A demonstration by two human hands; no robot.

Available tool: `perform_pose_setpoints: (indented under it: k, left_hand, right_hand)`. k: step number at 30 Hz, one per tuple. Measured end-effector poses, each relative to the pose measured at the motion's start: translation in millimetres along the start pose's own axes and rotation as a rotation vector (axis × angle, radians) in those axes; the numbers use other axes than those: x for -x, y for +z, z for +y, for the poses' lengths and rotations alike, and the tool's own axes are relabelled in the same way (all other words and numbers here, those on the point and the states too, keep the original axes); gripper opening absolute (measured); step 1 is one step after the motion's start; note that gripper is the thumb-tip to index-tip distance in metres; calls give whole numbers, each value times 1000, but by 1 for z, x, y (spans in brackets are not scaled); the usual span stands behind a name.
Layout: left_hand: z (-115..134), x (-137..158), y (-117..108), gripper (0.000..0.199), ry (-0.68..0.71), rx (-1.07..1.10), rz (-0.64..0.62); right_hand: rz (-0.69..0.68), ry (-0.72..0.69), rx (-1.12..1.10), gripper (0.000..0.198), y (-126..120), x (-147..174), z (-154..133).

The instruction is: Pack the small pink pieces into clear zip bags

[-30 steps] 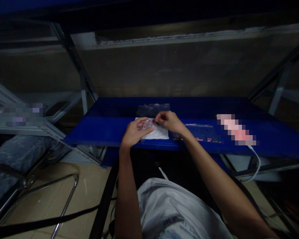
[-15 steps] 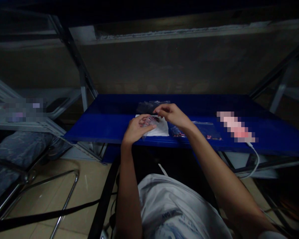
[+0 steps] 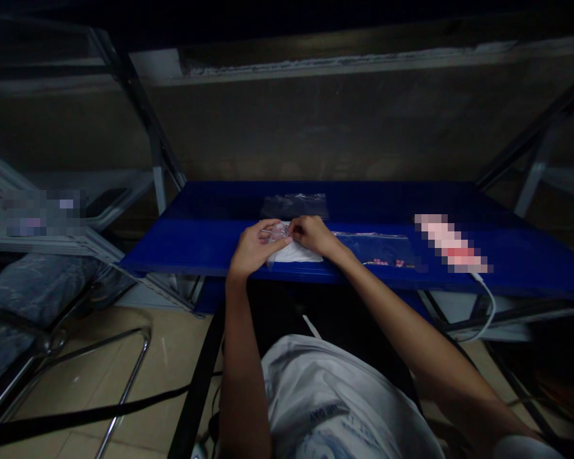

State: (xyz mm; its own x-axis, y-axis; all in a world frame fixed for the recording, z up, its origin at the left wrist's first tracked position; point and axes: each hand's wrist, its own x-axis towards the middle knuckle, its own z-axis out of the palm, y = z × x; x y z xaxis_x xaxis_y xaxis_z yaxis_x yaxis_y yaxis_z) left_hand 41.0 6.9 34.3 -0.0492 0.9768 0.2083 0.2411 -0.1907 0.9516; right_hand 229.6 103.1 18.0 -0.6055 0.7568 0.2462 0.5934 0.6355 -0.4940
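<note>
My left hand point(image 3: 252, 250) is closed around a small clear plastic bag point(image 3: 279, 231), its thumb along the near side. Against the right side of that bag, my right hand point(image 3: 312, 234) has its fingers drawn together in a pinch; whatever is between them is hidden. Beneath both hands lies a white sheet point(image 3: 300, 254), paper or cloth. To the right of my right hand, a clear zip bag point(image 3: 387, 245) with small pink beads along its lower edge rests flat. Another clear bag point(image 3: 294, 205) lies just beyond the sheet.
The blue tabletop point(image 3: 210, 236) carries all of this. On its right is a blurred-out pinkish object point(image 3: 452, 245) with a white cable point(image 3: 493, 306) hanging off the front edge. A dark phone-like object point(image 3: 106, 203) lies on a neighbouring table at left, above a person's jeans-clad leg point(image 3: 43, 299).
My right hand has come down and slightly left from above the sheet to the bag in my left hand. More of the zip bag with pink beads now shows.
</note>
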Motion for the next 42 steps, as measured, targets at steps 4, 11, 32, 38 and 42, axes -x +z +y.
perform_pose_setpoints:
  k: [4, 11, 32, 38, 42]
  left_hand:
    - [2, 1, -1, 54, -2, 5, 4]
    - [3, 2, 0, 55, -11, 14, -5]
    - [-2, 0, 0, 55, 12, 18, -12]
    - [-3, 0, 0, 53, 13, 52, 6]
    - [-3, 0, -1, 53, 10, 60, 5]
  right_hand:
    - [-41, -27, 76, 21, 0, -1, 2]
    - [-29, -23, 68, 23, -8, 4, -5]
    - [113, 58, -217, 18, -31, 1, -16]
    - [-30, 47, 140, 25, -3, -3, -10]
    - [-66, 60, 226, 26, 3, -4, -14]
